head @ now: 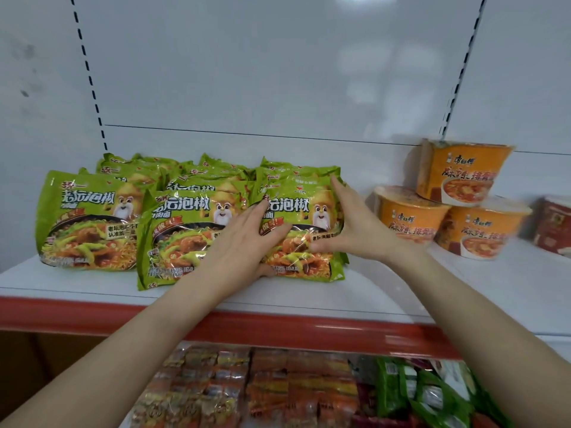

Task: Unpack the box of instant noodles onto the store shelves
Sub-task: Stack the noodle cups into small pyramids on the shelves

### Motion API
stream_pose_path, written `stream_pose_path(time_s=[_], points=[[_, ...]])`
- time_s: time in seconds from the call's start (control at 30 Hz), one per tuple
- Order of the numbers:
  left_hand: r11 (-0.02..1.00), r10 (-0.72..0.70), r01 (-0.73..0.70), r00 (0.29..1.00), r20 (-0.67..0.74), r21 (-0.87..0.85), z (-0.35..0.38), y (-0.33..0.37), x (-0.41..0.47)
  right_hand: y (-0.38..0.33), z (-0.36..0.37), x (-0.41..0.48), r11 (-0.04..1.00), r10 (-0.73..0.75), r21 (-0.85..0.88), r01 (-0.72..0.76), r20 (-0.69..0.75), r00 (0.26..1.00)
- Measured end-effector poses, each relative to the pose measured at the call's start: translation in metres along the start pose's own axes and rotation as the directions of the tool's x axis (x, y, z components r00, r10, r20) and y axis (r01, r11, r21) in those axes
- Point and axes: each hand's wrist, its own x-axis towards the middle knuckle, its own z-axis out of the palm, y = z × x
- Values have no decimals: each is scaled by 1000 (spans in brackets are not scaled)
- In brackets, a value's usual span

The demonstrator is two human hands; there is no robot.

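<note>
Three rows of green instant noodle packs stand upright on the white shelf point(386, 291). The right front pack point(312, 208) is between my hands. My left hand point(247, 239) lies flat against its front left, fingers straight, thumb under the lower edge. My right hand point(349, 223) presses its right side with straight fingers and the thumb across the front. The middle front pack point(182, 230) and the left front pack point(83, 220) stand untouched, with more packs behind them.
Three orange cup noodle bowls point(463, 174) are stacked at the right, a red bowl point(553, 227) beyond them. The shelf has a red front edge point(278, 329). Below, a lower shelf holds orange packs point(247, 387) and green packs point(426, 393).
</note>
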Motion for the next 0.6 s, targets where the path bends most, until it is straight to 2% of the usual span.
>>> stream_pose_path(time_s=[0.13, 0.27, 0.4, 0.6], points=[[1000, -16, 16, 1000, -6, -16, 3, 3, 4, 1, 3, 3, 999, 19, -25, -21, -61, 998], [999, -19, 18, 1000, -10, -39, 0, 3, 0, -2, 4, 2, 998, 57, -11, -58, -59, 997], [998, -47, 48, 998, -29, 32, 4, -3, -6, -6, 4, -6, 995, 79, -58, -84, -80, 994], [999, -40, 40, 999, -26, 2, 10, -2, -4, -16, 1, -16, 981, 78, -179, -79, -11, 997]])
